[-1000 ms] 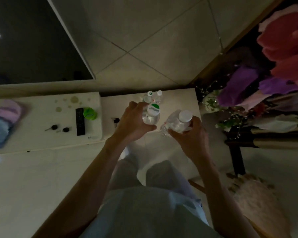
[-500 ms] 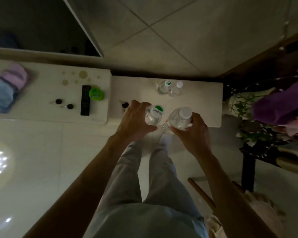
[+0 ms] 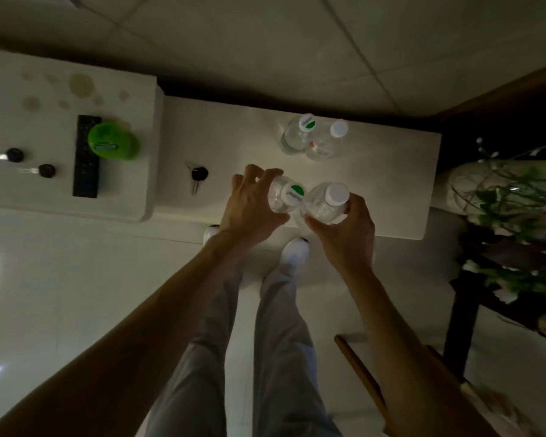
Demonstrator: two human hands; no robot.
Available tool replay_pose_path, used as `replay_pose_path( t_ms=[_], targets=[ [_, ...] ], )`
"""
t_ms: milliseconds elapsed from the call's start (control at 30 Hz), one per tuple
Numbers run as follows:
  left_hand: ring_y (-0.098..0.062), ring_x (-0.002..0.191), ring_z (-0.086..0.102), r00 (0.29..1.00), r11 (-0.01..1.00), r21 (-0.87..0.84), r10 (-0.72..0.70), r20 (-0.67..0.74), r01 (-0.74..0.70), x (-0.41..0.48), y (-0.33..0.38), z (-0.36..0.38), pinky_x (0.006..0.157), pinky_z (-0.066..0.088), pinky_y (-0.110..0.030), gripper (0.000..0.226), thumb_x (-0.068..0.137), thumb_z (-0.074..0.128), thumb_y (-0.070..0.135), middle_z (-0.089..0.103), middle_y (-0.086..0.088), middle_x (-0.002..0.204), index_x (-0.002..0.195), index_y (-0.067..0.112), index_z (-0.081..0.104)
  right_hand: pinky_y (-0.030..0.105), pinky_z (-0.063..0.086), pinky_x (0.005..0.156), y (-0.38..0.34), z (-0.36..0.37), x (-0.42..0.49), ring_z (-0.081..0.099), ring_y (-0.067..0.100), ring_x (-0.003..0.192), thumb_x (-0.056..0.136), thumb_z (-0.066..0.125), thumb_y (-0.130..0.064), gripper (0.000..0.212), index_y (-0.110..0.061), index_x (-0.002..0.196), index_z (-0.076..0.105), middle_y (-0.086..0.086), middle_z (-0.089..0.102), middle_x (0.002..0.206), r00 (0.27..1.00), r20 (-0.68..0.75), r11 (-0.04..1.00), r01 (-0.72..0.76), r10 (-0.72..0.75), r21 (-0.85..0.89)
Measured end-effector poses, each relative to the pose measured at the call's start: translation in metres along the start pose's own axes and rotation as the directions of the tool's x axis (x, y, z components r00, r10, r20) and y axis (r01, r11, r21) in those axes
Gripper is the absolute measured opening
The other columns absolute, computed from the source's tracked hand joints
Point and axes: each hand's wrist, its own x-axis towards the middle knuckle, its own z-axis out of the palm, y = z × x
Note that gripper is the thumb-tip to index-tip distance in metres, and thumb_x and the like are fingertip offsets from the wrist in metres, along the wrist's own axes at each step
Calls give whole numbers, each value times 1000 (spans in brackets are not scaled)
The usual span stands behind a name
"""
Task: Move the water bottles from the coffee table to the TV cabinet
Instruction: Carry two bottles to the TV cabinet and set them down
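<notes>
My left hand (image 3: 249, 212) grips a clear water bottle with a green-and-white cap (image 3: 286, 195). My right hand (image 3: 344, 234) grips a second clear bottle with a white cap (image 3: 328, 200). Both bottles are held upright and side by side, touching, over the front part of the white TV cabinet (image 3: 391, 190). Further back on the cabinet stand two more bottles together: a green-capped one (image 3: 297, 132) and a white-capped one (image 3: 327, 140).
A key with a black head (image 3: 197, 176) lies left of my hands. On the raised cabinet section at left sit a black remote (image 3: 85, 156), a green round object (image 3: 112, 141) and two more black-headed keys (image 3: 46, 170). Flowers in a vase (image 3: 501, 203) stand at right.
I have stepped closer to the cabinet. Both hands have carried their bottles forward, from short of the front edge to over the cabinet top.
</notes>
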Motion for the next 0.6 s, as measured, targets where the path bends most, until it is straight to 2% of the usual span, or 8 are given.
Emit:
replay_pose_path(
  t_ms=[133, 233, 300, 333, 433, 467, 533, 600],
  targets=[
    [-28, 117, 47, 1000, 999, -46, -5, -11, 4, 38, -12, 32, 96, 39, -32, 81, 67, 84, 32, 48, -9, 130, 137, 20, 46, 36, 50, 97, 25, 29, 34, 59, 16, 111, 63, 86, -41, 71, -17, 121, 53, 0, 63, 120, 1000, -24, 1000, 5, -5, 16],
    [-26, 116, 51, 999, 996, -89, 11, -44, -15, 62, -14, 50, 100, 39, -33, 77, 69, 83, 28, 51, -11, 128, 135, 15, 47, 33, 49, 97, 35, 45, 56, 58, 16, 112, 64, 86, -38, 71, -16, 122, 52, 0, 62, 121, 998, -63, 999, 9, -6, 51],
    [-27, 114, 53, 997, 992, -125, 3, -75, -12, 76, -16, 59, 97, 41, -32, 74, 70, 82, 25, 53, -12, 126, 134, 14, 48, 31, 49, 96, 41, 54, 68, 57, 16, 112, 64, 86, -36, 70, -17, 122, 52, 0, 62, 121, 995, -95, 997, 24, -17, 74],
    [-27, 112, 54, 996, 989, -145, -4, -94, -10, 82, -17, 64, 94, 42, -31, 73, 69, 82, 24, 54, -12, 125, 133, 14, 48, 28, 49, 95, 43, 58, 74, 57, 16, 112, 64, 86, -34, 70, -17, 122, 52, 0, 62, 121, 994, -109, 996, 33, -24, 83],
    [-27, 111, 55, 993, 985, -174, -11, -121, -10, 97, -20, 77, 85, 39, -24, 73, 70, 82, 22, 53, -12, 125, 134, 16, 47, 0, 40, 80, 50, 67, 87, 55, 14, 112, 66, 86, -26, 69, -14, 125, 51, 2, 60, 124, 993, -114, 988, 30, -13, 148],
    [-26, 111, 55, 993, 983, -185, -13, -120, -10, 99, -21, 80, 84, 38, -22, 73, 71, 81, 21, 53, -11, 126, 134, 15, 47, -5, 37, 74, 51, 70, 90, 54, 12, 110, 68, 85, -23, 68, -13, 126, 51, 3, 60, 125, 994, -111, 986, 21, -3, 164],
    [-24, 112, 55, 994, 978, -207, -15, -113, -9, 101, -22, 84, 85, 35, -19, 73, 72, 81, 19, 54, -10, 127, 136, 14, 47, -8, 35, 69, 54, 73, 93, 53, 9, 109, 72, 83, -19, 64, -10, 127, 51, 5, 59, 127, 994, -107, 979, -2, 24, 204],
    [-24, 115, 56, 994, 979, -202, -15, -112, -8, 100, -24, 84, 87, 33, -17, 72, 73, 80, 17, 57, -10, 130, 137, 13, 47, -6, 37, 70, 56, 72, 95, 54, 9, 111, 76, 80, -17, 61, -9, 129, 50, 5, 58, 128, 993, -108, 972, -24, 51, 232]
  ],
)
